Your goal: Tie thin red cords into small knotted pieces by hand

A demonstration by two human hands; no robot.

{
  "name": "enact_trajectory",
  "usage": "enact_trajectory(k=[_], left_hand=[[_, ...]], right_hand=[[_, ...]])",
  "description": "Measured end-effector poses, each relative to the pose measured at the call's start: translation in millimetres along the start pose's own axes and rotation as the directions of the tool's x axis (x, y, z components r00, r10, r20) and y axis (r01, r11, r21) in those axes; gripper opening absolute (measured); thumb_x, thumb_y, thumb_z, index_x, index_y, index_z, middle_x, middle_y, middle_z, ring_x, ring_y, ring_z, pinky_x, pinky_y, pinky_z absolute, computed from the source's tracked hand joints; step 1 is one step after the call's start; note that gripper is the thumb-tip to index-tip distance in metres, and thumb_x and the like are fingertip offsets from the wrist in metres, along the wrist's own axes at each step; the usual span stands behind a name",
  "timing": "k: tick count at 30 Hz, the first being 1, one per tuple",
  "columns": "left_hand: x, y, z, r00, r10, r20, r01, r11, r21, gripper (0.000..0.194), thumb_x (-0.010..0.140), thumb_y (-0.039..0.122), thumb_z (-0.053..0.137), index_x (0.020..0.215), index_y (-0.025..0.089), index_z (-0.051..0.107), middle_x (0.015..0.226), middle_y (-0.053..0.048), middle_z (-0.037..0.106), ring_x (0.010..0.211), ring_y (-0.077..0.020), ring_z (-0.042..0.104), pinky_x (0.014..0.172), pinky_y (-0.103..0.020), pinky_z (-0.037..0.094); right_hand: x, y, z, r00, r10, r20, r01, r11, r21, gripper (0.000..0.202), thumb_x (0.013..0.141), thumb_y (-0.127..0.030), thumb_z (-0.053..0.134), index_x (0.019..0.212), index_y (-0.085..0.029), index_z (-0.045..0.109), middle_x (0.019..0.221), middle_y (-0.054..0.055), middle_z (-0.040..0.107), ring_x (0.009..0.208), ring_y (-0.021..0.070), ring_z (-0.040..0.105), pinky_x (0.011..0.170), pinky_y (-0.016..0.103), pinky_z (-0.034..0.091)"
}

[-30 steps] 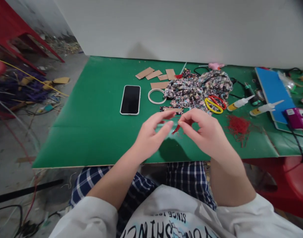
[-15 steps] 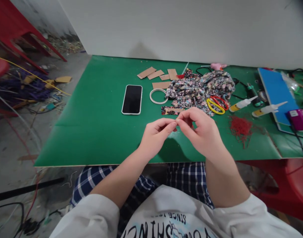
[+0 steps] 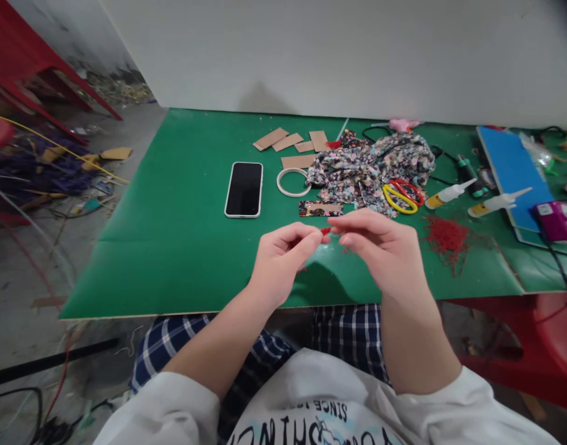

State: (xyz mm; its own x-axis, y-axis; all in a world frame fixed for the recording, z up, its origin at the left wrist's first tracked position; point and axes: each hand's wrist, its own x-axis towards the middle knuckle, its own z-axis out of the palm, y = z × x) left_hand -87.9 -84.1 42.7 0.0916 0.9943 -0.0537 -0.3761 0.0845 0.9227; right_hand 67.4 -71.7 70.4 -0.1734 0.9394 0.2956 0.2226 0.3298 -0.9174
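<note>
Above the front part of the green table, my left hand (image 3: 284, 258) is closed in a pinch on a small bunch of red thread (image 3: 325, 231). The red ends stick out past the fingertips toward the right. My right hand (image 3: 385, 247) is just beside it, thumb and fingers apart, fingertips close to the thread. A few thin red strands show under the right thumb and below the left hand. Just beyond the hands lies a flower-patterned strip (image 3: 320, 209) with a brown piece on it. A loose heap of red thread (image 3: 447, 236) lies to the right.
A phone (image 3: 244, 190), a tape roll (image 3: 293, 182) and several cardboard pieces (image 3: 298, 161) lie farther back. Crumpled floral cloth (image 3: 373, 164) bears yellow-red scissors (image 3: 399, 198). Two glue bottles (image 3: 450, 194), a blue board (image 3: 512, 176) and a purple device (image 3: 558, 220) are at right.
My hands were together fingertip to fingertip; now the right hand has drawn slightly away and its fingers have parted. Red thread now shows at the left fingertips. The view has shifted slightly.
</note>
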Motion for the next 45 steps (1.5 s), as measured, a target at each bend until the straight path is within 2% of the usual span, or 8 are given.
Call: enact_trajectory(k=[6,12,15,20,23,27,38,45], left_hand=[[-1.3,0.2,-0.4,0.998,0.061,0.032,-0.061,0.998,0.019,0.017,0.075,0.032,0.069,0.066,0.018,0.068,0.055,0.004,0.049,0.045,-0.0025,0.033,0.04,-0.016,0.029],[-5.8,5.1,1.0,0.944,0.325,0.056,-0.327,0.896,0.3,0.012,0.079,0.024,0.065,0.07,0.018,0.07,0.057,0.003,0.051,0.051,-0.0047,0.042,0.047,-0.018,0.033],[-8.0,9.8,1.5,0.933,0.347,0.091,-0.354,0.852,0.385,0.011,0.078,0.02,0.064,0.07,0.017,0.071,0.058,0.002,0.053,0.052,-0.0054,0.043,0.048,-0.019,0.034],[-8.2,11.1,-2.2,0.977,0.135,0.168,-0.169,0.963,0.21,0.013,0.079,0.026,0.065,0.071,0.02,0.073,0.06,0.001,0.059,0.051,-0.0056,0.044,0.045,-0.019,0.032],[-7.9,11.3,-3.5,0.964,-0.01,0.266,-0.007,0.998,0.064,0.013,0.078,0.026,0.066,0.068,0.022,0.073,0.067,0.001,0.066,0.05,-0.0042,0.045,0.043,-0.017,0.031],[-8.8,14.4,-2.8,0.941,-0.101,0.324,0.108,0.994,-0.002,0.013,0.078,0.024,0.066,0.067,0.023,0.073,0.066,0.003,0.067,0.048,-0.0026,0.043,0.043,-0.016,0.031],[-8.4,16.8,-4.4,0.93,-0.189,0.316,0.194,0.981,0.018,0.015,0.075,0.032,0.069,0.066,0.02,0.072,0.057,0.003,0.06,0.042,-0.0022,0.032,0.041,-0.019,0.024],[-8.1,16.1,-4.1,0.934,-0.194,0.3,0.191,0.981,0.038,0.017,0.074,0.034,0.068,0.067,0.019,0.073,0.055,0.002,0.056,0.043,-0.0033,0.032,0.04,-0.019,0.023]], right_hand=[[-2.4,-4.0,7.8,0.998,-0.011,0.061,0.005,0.995,0.098,0.021,0.075,-0.02,0.071,0.093,-0.029,0.073,0.085,-0.002,0.069,0.079,0.0095,0.063,0.069,0.022,0.052],[-6.8,-11.1,6.5,0.995,-0.099,-0.018,0.099,0.994,-0.037,0.021,0.077,-0.017,0.069,0.095,-0.028,0.072,0.085,-0.002,0.069,0.079,0.009,0.062,0.069,0.022,0.051],[-6.7,-14.6,3.7,0.987,-0.148,-0.054,0.144,0.987,-0.069,0.018,0.083,-0.015,0.061,0.094,-0.026,0.071,0.087,-0.002,0.069,0.081,0.0091,0.062,0.073,0.023,0.051],[1.4,-14.6,-4.6,0.993,-0.092,0.077,0.091,0.996,0.022,0.015,0.086,-0.016,0.057,0.087,-0.023,0.07,0.084,-0.002,0.069,0.077,0.0086,0.063,0.069,0.021,0.052],[4.9,-13.4,-9.6,0.972,-0.073,0.224,0.051,0.993,0.103,0.01,0.083,-0.016,0.062,0.085,-0.022,0.07,0.082,-0.001,0.068,0.075,0.0091,0.064,0.065,0.021,0.052],[4.2,-14.3,-13.8,0.956,-0.096,0.279,0.063,0.99,0.124,0.01,0.082,-0.015,0.062,0.084,-0.021,0.07,0.081,0.0,0.068,0.076,0.0101,0.064,0.067,0.023,0.052],[2.6,-17.2,-17.6,0.91,-0.271,0.315,0.287,0.958,-0.006,0.014,0.082,-0.01,0.06,0.09,-0.02,0.067,0.082,0.0,0.07,0.08,0.0095,0.062,0.072,0.023,0.05],[1.3,-20.0,-16.0,0.914,-0.256,0.315,0.296,0.951,-0.086,0.009,0.083,-0.014,0.058,0.086,-0.02,0.064,0.077,0.0,0.067,0.077,0.0114,0.062,0.071,0.025,0.05]])
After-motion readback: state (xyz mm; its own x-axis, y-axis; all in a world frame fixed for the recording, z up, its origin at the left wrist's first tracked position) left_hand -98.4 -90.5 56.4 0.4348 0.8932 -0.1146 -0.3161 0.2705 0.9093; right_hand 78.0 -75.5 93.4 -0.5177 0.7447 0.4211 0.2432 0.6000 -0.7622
